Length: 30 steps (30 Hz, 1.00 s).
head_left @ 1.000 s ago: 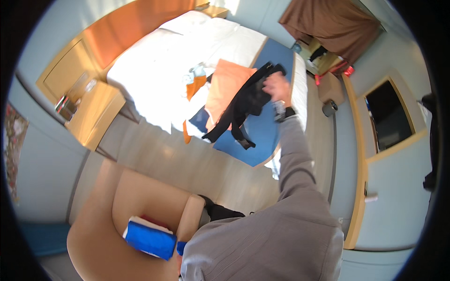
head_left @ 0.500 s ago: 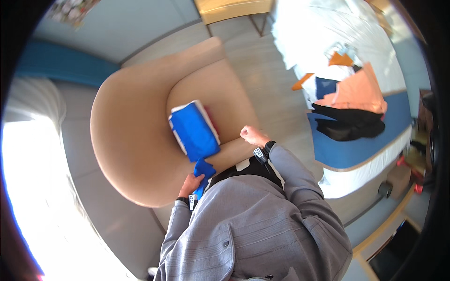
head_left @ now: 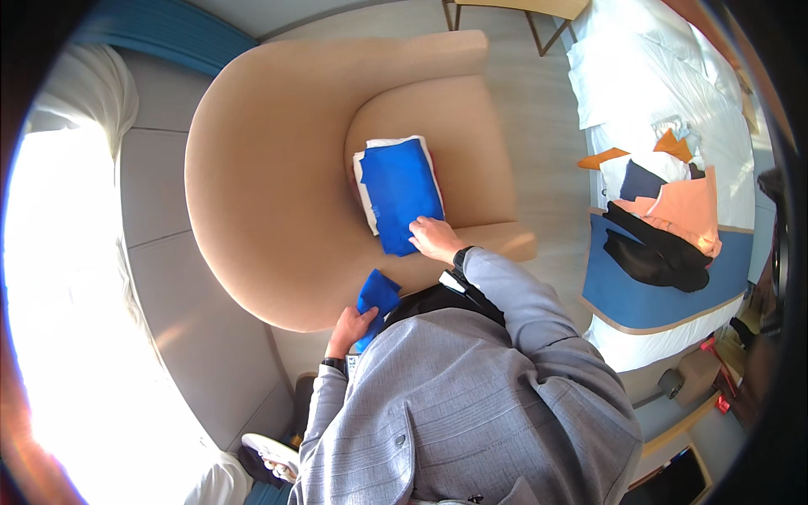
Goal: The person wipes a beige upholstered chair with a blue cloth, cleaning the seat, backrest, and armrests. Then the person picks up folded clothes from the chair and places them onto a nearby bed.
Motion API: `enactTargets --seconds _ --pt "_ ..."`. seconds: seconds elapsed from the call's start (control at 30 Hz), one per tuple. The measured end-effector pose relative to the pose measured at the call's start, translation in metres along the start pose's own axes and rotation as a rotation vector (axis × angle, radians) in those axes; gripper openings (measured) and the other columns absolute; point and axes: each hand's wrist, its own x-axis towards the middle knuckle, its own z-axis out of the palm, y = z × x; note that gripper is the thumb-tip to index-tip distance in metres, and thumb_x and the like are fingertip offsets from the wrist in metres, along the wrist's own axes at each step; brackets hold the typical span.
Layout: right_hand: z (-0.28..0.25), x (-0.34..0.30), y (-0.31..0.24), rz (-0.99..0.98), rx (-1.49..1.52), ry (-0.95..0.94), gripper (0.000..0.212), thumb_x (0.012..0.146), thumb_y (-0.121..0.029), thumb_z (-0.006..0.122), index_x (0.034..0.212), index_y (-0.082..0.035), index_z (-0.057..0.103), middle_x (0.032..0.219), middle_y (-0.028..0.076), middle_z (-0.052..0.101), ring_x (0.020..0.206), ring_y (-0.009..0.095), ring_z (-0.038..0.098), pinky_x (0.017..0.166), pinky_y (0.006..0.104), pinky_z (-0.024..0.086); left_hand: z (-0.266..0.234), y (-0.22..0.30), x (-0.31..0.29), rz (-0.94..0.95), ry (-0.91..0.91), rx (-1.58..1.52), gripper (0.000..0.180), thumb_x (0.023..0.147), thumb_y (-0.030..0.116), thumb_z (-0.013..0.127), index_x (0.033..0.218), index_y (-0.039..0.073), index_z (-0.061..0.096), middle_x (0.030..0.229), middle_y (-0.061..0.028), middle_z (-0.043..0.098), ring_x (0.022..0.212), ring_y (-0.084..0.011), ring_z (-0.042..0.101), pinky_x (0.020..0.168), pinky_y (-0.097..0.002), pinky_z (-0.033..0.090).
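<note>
My left hand (head_left: pixel 349 326) is closed round a small folded blue cloth (head_left: pixel 380 290), held low in front of the chair's near arm. On the seat of the beige armchair (head_left: pixel 261 194) lies a stack of folded clothes, a blue folded garment (head_left: pixel 396 181) on top. White cloth (head_left: pixel 365 195) sticks out beneath it on the left, and a bit of red shows at its right edge. My right hand (head_left: pixel 436 239) reaches over the chair arm, its fingers bent and pinched at the near right edge of the blue garment; the fingertips are partly hidden.
To the right stands a bed with white bedding (head_left: pixel 623 76) and a blue runner (head_left: pixel 623 295). A black garment (head_left: pixel 656 252), a peach garment (head_left: pixel 686 210) and orange pieces lie heaped there. White curtains (head_left: pixel 101 80) hang at the left. A wooden-topped table (head_left: pixel 547 7) stands at the back.
My right hand has moved from above the chair arm onto the blue garment's near edge. My left hand still holds the small blue cloth. The whole view has shifted.
</note>
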Motion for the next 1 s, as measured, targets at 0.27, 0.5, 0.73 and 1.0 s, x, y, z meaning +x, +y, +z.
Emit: enactTargets --seconds 0.27,0.5,0.73,1.0 --pt "0.049 0.027 -0.036 0.050 -0.307 -0.110 0.018 0.087 -0.018 0.063 0.092 -0.006 0.075 0.095 0.017 0.075 0.087 0.035 0.073 0.073 0.0457 0.058 -0.009 -0.004 -0.018 -0.048 -0.014 -0.163 0.051 0.093 0.046 0.070 0.090 -0.006 0.069 0.081 -0.0294 0.070 0.081 -0.0422 0.072 0.074 -0.0500 0.053" --pt "0.035 0.020 0.012 0.353 0.300 -0.037 0.029 0.097 -0.026 0.060 0.089 0.001 0.066 0.090 0.023 0.068 0.086 0.043 0.066 0.078 0.0521 0.051 -0.003 -0.006 -0.012 0.046 -0.001 -0.161 0.051 0.093 0.046 0.070 0.087 -0.005 0.069 0.080 -0.0305 0.070 0.081 -0.0449 0.071 0.074 -0.0504 0.052" --pt "-0.067 -0.063 0.034 0.564 1.225 0.230 0.035 0.108 -0.033 0.057 0.123 -0.002 0.064 0.109 0.005 0.066 0.086 0.014 0.064 0.072 0.0346 0.061 0.011 -0.001 0.027 0.040 -0.129 -0.084 0.050 0.094 0.044 0.069 0.092 -0.005 0.072 0.082 -0.0203 0.074 0.079 -0.0282 0.071 0.076 -0.0444 0.053" --pt "-0.233 -0.181 0.006 0.253 1.608 0.927 0.025 0.107 -0.031 0.062 0.116 -0.008 0.061 0.110 0.005 0.064 0.094 0.025 0.070 0.080 0.0551 0.063 0.032 0.022 0.078 0.350 -0.222 -0.066 0.046 0.093 0.039 0.071 0.108 -0.004 0.072 0.101 -0.0286 0.074 0.095 -0.0387 0.073 0.086 -0.0466 0.054"
